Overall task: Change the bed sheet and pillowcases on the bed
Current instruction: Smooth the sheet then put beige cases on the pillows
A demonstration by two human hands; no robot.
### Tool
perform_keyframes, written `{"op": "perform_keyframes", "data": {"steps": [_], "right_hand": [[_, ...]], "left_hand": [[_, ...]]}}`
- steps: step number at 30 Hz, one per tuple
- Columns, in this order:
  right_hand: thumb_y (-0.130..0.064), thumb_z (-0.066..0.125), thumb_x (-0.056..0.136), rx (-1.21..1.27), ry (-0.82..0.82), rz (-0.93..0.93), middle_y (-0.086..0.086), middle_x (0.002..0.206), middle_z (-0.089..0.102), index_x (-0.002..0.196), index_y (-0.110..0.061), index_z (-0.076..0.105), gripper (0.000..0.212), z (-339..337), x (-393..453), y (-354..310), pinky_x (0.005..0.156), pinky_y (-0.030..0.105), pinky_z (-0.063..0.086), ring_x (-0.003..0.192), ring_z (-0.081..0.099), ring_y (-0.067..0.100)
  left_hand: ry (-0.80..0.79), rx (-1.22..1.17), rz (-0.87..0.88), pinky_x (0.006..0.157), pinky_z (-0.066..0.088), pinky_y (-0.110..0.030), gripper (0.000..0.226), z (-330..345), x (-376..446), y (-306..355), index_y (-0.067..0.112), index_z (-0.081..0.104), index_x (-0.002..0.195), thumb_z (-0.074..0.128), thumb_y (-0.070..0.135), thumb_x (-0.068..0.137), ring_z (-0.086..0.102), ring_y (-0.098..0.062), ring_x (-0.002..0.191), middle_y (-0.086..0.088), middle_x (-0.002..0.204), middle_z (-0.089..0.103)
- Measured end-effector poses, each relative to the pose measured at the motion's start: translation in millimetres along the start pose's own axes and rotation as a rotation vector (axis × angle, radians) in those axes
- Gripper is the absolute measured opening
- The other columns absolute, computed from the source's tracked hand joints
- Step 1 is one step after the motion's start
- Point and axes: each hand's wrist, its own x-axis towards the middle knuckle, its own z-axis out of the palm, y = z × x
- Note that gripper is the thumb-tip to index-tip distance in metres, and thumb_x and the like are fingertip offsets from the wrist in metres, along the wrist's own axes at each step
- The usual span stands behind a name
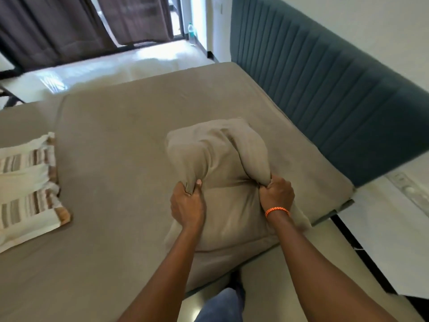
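A pillow in a taupe pillowcase lies on the bed's taupe sheet, near the bed's near edge and the headboard end. My left hand grips a bunch of the pillowcase fabric at the pillow's left side. My right hand, with an orange band at the wrist, grips a bunched fold at the pillow's right side. A second pillow in a striped cream and brown case lies at the left of the bed.
A teal padded headboard runs along the right. White furniture stands beside the bed at the right. Dark curtains and a water bottle are past the bed on the pale floor.
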Motion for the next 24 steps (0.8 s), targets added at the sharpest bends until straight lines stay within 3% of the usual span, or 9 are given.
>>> {"op": "perform_keyframes", "data": {"steps": [3,6,9,17,20,22,24], "right_hand": [[-0.010,0.075,0.073,0.016,0.015,0.022,0.027,0.082,0.071,0.089,-0.005,0.076,0.017,-7.7,57.7,21.7,0.064,0.045,0.050,0.078,0.065,0.050],[-0.011,0.074,0.072,-0.016,0.013,0.039,0.025,0.083,0.071,0.091,-0.007,0.077,0.020,-19.6,109.6,51.8,0.065,0.045,0.052,0.078,0.066,0.049],[-0.010,0.072,0.072,-0.006,-0.030,0.054,0.021,0.078,0.071,0.086,-0.010,0.075,0.014,-38.2,166.3,81.6,0.061,0.043,0.051,0.075,0.066,0.046],[-0.005,0.073,0.073,-0.064,-0.005,0.014,0.023,0.077,0.070,0.083,-0.002,0.073,0.010,-80.6,278.1,157.3,0.061,0.048,0.057,0.072,0.066,0.045],[-0.010,0.074,0.077,-0.039,-0.032,-0.006,0.021,0.086,0.073,0.095,-0.004,0.075,0.019,-82.8,321.2,195.4,0.069,0.044,0.057,0.080,0.069,0.043],[-0.021,0.072,0.084,-0.068,-0.134,-0.001,0.015,0.102,0.071,0.118,-0.013,0.071,0.034,-79.5,349.7,217.6,0.079,0.047,0.057,0.096,0.068,0.041],[-0.040,0.071,0.089,-0.281,-0.302,0.046,0.010,0.129,0.056,0.154,-0.030,0.039,0.073,-76.5,372.1,245.7,0.096,0.050,0.050,0.120,0.056,0.036]], "left_hand": [[-0.040,-0.018,-0.014,0.075,0.056,-0.046,0.037,62.1,3.6,24.5,0.021,0.063,0.086,0.066,0.059,0.087,0.065,-0.029,0.079,0.004,0.081,0.069],[-0.065,-0.060,0.019,0.076,0.053,-0.040,0.028,116.1,-5.2,47.8,0.022,0.068,0.095,0.071,0.050,0.092,0.067,-0.028,0.086,0.002,0.090,0.072],[-0.086,-0.082,0.006,0.067,0.043,-0.036,0.030,170.3,-20.2,81.4,0.020,0.061,0.086,0.071,0.046,0.096,0.062,-0.027,0.078,0.004,0.080,0.065],[-0.110,-0.027,-0.025,0.066,0.050,-0.043,0.042,289.2,-64.1,132.9,0.019,0.050,0.080,0.067,0.055,0.095,0.059,-0.030,0.071,0.000,0.074,0.061],[-0.091,0.009,-0.032,0.066,0.049,-0.041,0.040,331.8,-83.4,154.1,0.018,0.053,0.084,0.067,0.054,0.096,0.062,-0.032,0.074,-0.001,0.077,0.063],[-0.103,0.078,-0.086,0.067,0.048,-0.040,0.043,362.5,-94.2,154.1,0.015,0.057,0.089,0.064,0.057,0.096,0.065,-0.035,0.079,-0.005,0.082,0.065],[-0.159,0.207,-0.152,0.077,0.051,-0.039,0.047,388.4,-106.1,143.8,0.015,0.064,0.110,0.061,0.060,0.097,0.067,-0.036,0.094,-0.009,0.101,0.070]]}}
